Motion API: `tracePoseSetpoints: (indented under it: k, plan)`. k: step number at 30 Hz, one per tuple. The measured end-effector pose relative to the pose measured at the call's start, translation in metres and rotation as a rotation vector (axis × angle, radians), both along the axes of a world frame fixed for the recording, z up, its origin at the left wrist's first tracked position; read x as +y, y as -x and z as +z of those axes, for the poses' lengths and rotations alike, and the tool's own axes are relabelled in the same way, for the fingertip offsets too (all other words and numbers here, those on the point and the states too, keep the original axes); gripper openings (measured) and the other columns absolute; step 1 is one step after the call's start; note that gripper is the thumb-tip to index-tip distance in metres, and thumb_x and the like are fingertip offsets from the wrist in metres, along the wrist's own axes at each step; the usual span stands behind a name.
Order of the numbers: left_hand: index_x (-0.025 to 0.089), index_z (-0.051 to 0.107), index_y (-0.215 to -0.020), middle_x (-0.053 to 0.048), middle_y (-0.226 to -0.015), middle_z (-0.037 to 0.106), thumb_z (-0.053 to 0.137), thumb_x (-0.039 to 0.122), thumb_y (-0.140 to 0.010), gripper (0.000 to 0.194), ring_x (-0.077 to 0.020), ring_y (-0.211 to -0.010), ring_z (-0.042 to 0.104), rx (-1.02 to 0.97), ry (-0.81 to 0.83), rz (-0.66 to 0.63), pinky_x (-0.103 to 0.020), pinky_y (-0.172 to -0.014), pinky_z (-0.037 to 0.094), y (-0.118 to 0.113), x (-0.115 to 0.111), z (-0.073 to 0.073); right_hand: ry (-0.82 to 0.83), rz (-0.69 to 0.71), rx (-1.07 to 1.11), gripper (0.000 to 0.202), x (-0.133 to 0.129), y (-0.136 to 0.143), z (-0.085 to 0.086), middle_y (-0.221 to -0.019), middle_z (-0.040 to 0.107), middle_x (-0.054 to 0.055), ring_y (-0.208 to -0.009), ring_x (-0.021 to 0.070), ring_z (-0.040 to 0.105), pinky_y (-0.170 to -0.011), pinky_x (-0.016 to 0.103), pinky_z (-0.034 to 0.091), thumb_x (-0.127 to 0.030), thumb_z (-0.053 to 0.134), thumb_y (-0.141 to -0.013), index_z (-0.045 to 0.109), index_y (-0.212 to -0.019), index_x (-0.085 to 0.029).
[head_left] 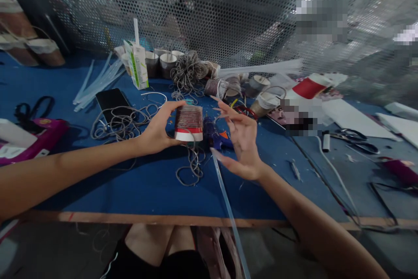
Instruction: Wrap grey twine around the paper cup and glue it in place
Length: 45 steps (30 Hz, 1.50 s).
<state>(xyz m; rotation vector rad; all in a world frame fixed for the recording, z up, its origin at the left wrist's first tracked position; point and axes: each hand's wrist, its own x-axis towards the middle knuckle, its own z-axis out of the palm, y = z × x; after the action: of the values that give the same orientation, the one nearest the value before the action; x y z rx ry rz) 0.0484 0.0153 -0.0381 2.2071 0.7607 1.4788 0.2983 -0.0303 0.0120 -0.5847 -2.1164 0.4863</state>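
Note:
My left hand (160, 129) grips a small cup (189, 124) wrapped in grey-brown cord, its lower band red and white. Loose cord (191, 172) trails from the cup onto the blue tabletop. Just right of the cup, my right hand (241, 139) is open, fingers spread, with nothing in it. Between the hands lies a blue glue gun (214, 133), partly behind my right fingers. A long clear glue stick (228, 209) runs from near it over the table's front edge. Left of my left hand, a tangle of cord (120, 124) lies partly over a black phone (112, 102).
Cord-wrapped cups (168, 65), a cord bundle (189, 70) and a drink carton (137, 65) line the back, before a perforated metal screen (209, 13). Clear glue sticks (98, 83) lie at left. Scissors (355, 137) and a white cable (336, 174) are at right.

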Motion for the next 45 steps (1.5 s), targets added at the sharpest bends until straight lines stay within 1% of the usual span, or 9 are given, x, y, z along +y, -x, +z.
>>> tracePoseSetpoints:
  k: [4, 10, 16, 21, 26, 29, 32, 36, 45]
  plan:
    - [0.024, 0.048, -0.136, -0.012, -0.129, 0.058, 0.087, 0.051, -0.066, 0.085, -0.0297, -0.119, 0.061, 0.024, -0.025, 0.064, -0.049, -0.102, 0.053, 0.001, 0.001, -0.001, -0.048, 0.06, -0.129, 0.021, -0.008, 0.001, 0.006, -0.138, 0.06, 0.01, -0.144, 0.034, 0.036, -0.12, 0.068, 0.021, -0.035, 0.058, -0.086, 0.046, -0.102, -0.027]
    - [0.023, 0.05, -0.133, -0.012, -0.126, 0.059, 0.085, 0.052, -0.068, 0.079, -0.0282, -0.116, 0.062, 0.008, -0.06, 0.064, -0.047, -0.101, 0.054, 0.0, 0.0, 0.001, -0.112, 0.061, -0.315, 0.012, -0.011, 0.006, 0.005, -0.101, 0.071, 0.007, -0.134, 0.0312, 0.045, -0.12, 0.066, 0.017, -0.032, 0.058, -0.086, 0.051, -0.093, -0.026]
    - [0.026, 0.049, -0.132, -0.011, -0.124, 0.058, 0.085, 0.051, -0.069, 0.077, -0.0263, -0.114, 0.062, -0.043, -0.077, 0.062, -0.046, -0.101, 0.054, -0.002, -0.001, -0.001, -0.06, -0.101, -0.057, 0.018, -0.011, 0.0, 0.001, -0.111, 0.075, 0.006, -0.115, 0.0306, 0.051, -0.108, 0.062, 0.035, -0.037, 0.05, -0.093, 0.049, -0.08, -0.025]
    - [0.027, 0.048, -0.133, -0.01, -0.125, 0.056, 0.085, 0.05, -0.069, 0.078, -0.0261, -0.116, 0.061, -0.095, -0.093, 0.025, -0.046, -0.104, 0.052, -0.002, 0.0, -0.002, 0.082, -0.305, 0.242, 0.035, -0.006, 0.004, -0.002, -0.074, 0.066, 0.005, -0.089, 0.0252, 0.061, -0.084, 0.045, 0.051, -0.039, 0.044, -0.096, 0.057, -0.066, -0.025]
    - [0.028, 0.044, -0.137, -0.01, -0.127, 0.053, 0.085, 0.05, -0.07, 0.081, -0.0264, -0.12, 0.059, -0.097, -0.089, 0.006, -0.045, -0.106, 0.052, -0.003, 0.003, -0.003, 0.001, -0.384, 0.541, 0.031, 0.009, 0.006, -0.001, -0.064, 0.056, 0.001, -0.061, 0.0185, 0.058, -0.062, 0.037, 0.047, -0.047, 0.049, -0.089, 0.046, -0.069, -0.024]
    - [0.03, 0.04, -0.141, -0.01, -0.132, 0.049, 0.085, 0.046, -0.072, 0.083, -0.0262, -0.123, 0.056, -0.119, -0.102, 0.019, -0.046, -0.109, 0.051, -0.003, 0.003, -0.003, 0.012, -0.411, 0.311, 0.024, 0.017, -0.009, 0.008, -0.086, 0.061, 0.003, -0.074, 0.019, 0.06, -0.068, 0.036, 0.049, -0.046, 0.057, -0.083, 0.047, -0.086, -0.024]
    - [0.033, 0.04, -0.141, -0.009, -0.132, 0.045, 0.086, 0.044, -0.071, 0.085, -0.0263, -0.13, 0.051, -0.194, -0.172, 0.042, -0.044, -0.111, 0.049, -0.003, 0.005, -0.004, 0.099, -0.418, -0.251, 0.039, 0.022, -0.028, 0.02, -0.111, 0.058, 0.009, -0.096, 0.0239, 0.059, -0.086, 0.042, 0.052, -0.038, 0.067, -0.074, 0.049, -0.105, -0.023]
    - [0.032, 0.04, -0.138, -0.008, -0.13, 0.044, 0.088, 0.047, -0.068, 0.086, -0.0269, -0.133, 0.049, -0.273, -0.193, -0.008, -0.045, -0.112, 0.048, -0.002, 0.012, -0.007, 0.262, -0.397, -0.835, 0.052, 0.02, -0.036, 0.028, -0.118, 0.054, 0.014, -0.116, 0.0347, 0.054, -0.1, 0.052, 0.047, -0.031, 0.068, -0.066, 0.048, -0.112, -0.018]
    - [0.03, 0.04, -0.133, -0.01, -0.127, 0.044, 0.081, 0.058, -0.071, 0.079, -0.0305, -0.129, 0.052, -0.165, -0.165, 0.026, -0.053, -0.111, 0.047, -0.003, 0.009, -0.008, 0.017, -0.583, -1.129, 0.025, 0.022, -0.022, 0.023, -0.107, 0.056, 0.018, -0.075, 0.0257, 0.063, -0.067, 0.039, 0.051, -0.018, 0.049, -0.076, 0.051, -0.1, -0.013]
